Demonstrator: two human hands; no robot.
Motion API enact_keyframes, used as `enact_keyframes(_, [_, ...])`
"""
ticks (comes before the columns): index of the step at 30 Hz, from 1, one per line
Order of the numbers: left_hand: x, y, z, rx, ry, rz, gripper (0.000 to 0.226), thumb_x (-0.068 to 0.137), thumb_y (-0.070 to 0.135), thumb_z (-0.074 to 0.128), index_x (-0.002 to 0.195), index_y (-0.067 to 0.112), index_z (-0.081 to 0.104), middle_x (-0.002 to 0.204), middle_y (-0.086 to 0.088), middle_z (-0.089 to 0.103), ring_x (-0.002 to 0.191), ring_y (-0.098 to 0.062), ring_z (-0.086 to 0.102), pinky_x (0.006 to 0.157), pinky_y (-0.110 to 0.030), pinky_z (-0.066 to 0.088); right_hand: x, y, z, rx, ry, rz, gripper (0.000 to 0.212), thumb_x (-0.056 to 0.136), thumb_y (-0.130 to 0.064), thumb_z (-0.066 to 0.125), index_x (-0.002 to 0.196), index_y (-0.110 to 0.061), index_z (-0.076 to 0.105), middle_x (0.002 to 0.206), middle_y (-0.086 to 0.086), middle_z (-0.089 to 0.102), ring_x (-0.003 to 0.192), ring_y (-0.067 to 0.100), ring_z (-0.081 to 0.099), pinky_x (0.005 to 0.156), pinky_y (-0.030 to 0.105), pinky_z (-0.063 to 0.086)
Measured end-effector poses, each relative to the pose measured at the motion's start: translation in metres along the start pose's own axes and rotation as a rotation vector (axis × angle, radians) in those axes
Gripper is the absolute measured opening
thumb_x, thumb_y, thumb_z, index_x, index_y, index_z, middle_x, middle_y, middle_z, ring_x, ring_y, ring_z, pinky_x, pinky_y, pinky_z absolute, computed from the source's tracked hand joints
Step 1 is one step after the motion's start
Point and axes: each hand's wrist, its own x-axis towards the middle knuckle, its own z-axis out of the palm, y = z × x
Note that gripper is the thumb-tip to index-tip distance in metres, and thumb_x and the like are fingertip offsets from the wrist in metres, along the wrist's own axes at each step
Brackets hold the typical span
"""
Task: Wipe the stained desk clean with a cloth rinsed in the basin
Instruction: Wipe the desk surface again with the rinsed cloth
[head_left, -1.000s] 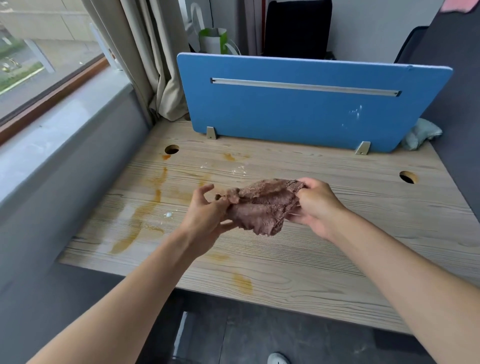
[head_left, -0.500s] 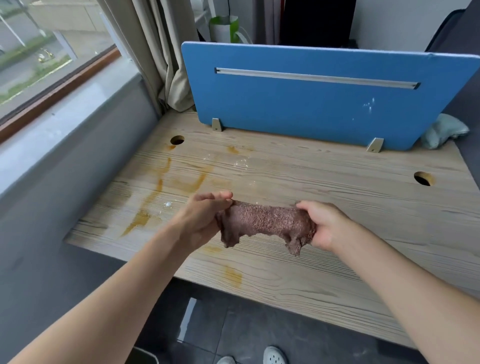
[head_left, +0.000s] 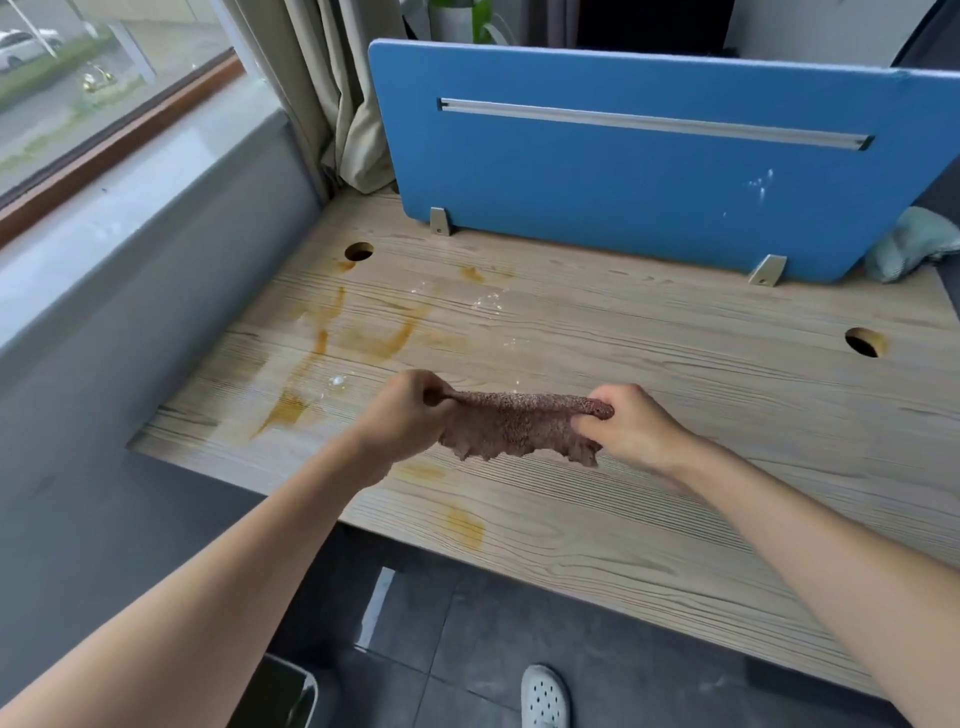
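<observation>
A brown cloth (head_left: 514, 426) hangs stretched between my two hands just above the light wooden desk (head_left: 675, 415). My left hand (head_left: 405, 415) grips its left end and my right hand (head_left: 631, 423) pinches its right end. Orange-brown stains (head_left: 374, 338) streak the desk's left part, with smaller patches (head_left: 465, 525) near the front edge and white specks (head_left: 337, 380) among them. No basin shows clearly; a pale rim (head_left: 291, 675) peeks in at the bottom left on the floor.
A blue divider panel (head_left: 649, 171) stands along the desk's back edge. A teal cloth (head_left: 914, 244) lies at the back right. Two cable holes (head_left: 358, 251) (head_left: 865, 342) pierce the top. A grey wall and window ledge (head_left: 130, 208) run along the left; my shoe (head_left: 543, 696) is below.
The cloth went from a bunched wad to a strip pulled out flat between my hands. My hands moved apart and slightly lower over the desk.
</observation>
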Motion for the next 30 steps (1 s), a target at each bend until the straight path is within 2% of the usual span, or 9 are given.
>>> enact_keyframes(6, [-0.011,-0.026,0.005,-0.493,-0.047,-0.229,0.010,0.098,0.005,0.058,0.089,0.008,0.059,0.090,-0.015,0.063,0.079,-0.023,0.062,0.074,-0.043,0.058,-0.003,0.014,0.026,0.457,-0.066,0.152,0.037,0.089,-0.019,0.068,0.121,-0.018,0.049,0.128,0.020,0.056,0.120,0.030,0.056,0.109,0.057,0.039])
enact_keyframes(8, [-0.019,-0.033,0.008,-0.538,-0.118,-0.266,0.004,0.096,0.006,0.061,0.093,0.004,0.061,0.091,-0.018,0.067,0.080,-0.026,0.068,0.073,-0.041,0.057,-0.005,0.015,0.037,0.447,-0.092,0.170,0.042,0.095,-0.015,0.062,0.132,-0.015,0.044,0.119,0.014,0.057,0.110,0.020,0.056,0.108,0.044,0.038])
enact_keyframes(12, [-0.035,-0.038,0.021,-0.638,-0.140,-0.347,0.010,0.093,0.002,0.065,0.095,-0.003,0.056,0.098,-0.029,0.068,0.089,-0.039,0.069,0.087,-0.056,0.055,-0.025,-0.006,0.062,0.016,0.116,-0.018,0.056,0.092,-0.021,0.069,0.135,-0.011,0.035,0.096,0.003,0.055,0.070,0.011,0.051,0.063,0.021,0.044])
enact_keyframes(17, [-0.044,-0.038,0.027,-0.809,-0.215,-0.361,0.040,0.101,0.031,0.057,0.111,-0.008,0.055,0.104,-0.034,0.067,0.094,-0.047,0.067,0.085,-0.062,0.055,-0.060,-0.037,0.093,0.012,-0.287,-0.353,0.076,0.095,-0.011,0.060,0.156,-0.033,0.021,0.114,-0.016,0.065,0.098,0.010,0.069,0.089,0.026,0.056])
enact_keyframes(19, [-0.047,-0.046,0.024,-0.815,-0.183,-0.354,0.041,0.096,0.026,0.065,0.116,-0.008,0.053,0.105,-0.031,0.067,0.094,-0.042,0.069,0.080,-0.057,0.057,-0.064,-0.042,0.092,0.085,-0.180,-0.397,0.067,0.098,-0.007,0.053,0.155,-0.033,0.029,0.109,-0.016,0.071,0.094,0.017,0.070,0.090,0.029,0.056])
enact_keyframes(21, [-0.048,-0.055,0.023,-0.847,-0.145,-0.354,0.018,0.095,0.004,0.063,0.109,0.000,0.053,0.105,-0.025,0.067,0.089,-0.032,0.070,0.069,-0.047,0.061,-0.055,-0.036,0.090,0.179,0.044,-0.285,0.059,0.100,-0.013,0.055,0.153,-0.026,0.033,0.117,-0.012,0.069,0.104,0.019,0.066,0.092,0.029,0.054])
enact_keyframes(24, [-0.048,-0.061,0.019,-0.941,-0.253,-0.335,0.023,0.095,-0.011,0.053,0.107,0.009,0.056,0.093,-0.017,0.066,0.075,-0.025,0.068,0.056,-0.034,0.057,-0.044,-0.025,0.098,0.367,-0.153,0.122,0.072,0.094,-0.029,0.069,0.152,-0.017,0.028,0.133,0.004,0.059,0.120,0.024,0.060,0.101,0.044,0.050])
enact_keyframes(27, [-0.046,-0.063,0.021,-0.897,-0.221,-0.314,0.029,0.093,-0.014,0.054,0.111,0.009,0.057,0.092,-0.019,0.065,0.072,-0.024,0.066,0.059,-0.037,0.059,-0.036,-0.010,0.115,0.568,-0.303,0.241,0.042,0.093,-0.009,0.068,0.131,-0.004,0.052,0.115,0.022,0.070,0.100,0.032,0.070,0.085,0.052,0.057])
enact_keyframes(30, [-0.039,-0.073,0.036,-0.542,-0.080,-0.213,0.035,0.089,-0.002,0.068,0.118,0.010,0.054,0.098,-0.016,0.062,0.082,-0.023,0.064,0.081,-0.048,0.060,-0.029,0.000,0.126,0.570,-0.263,0.236,0.062,0.090,-0.003,0.070,0.143,-0.007,0.038,0.112,0.020,0.067,0.104,0.034,0.068,0.090,0.057,0.055])
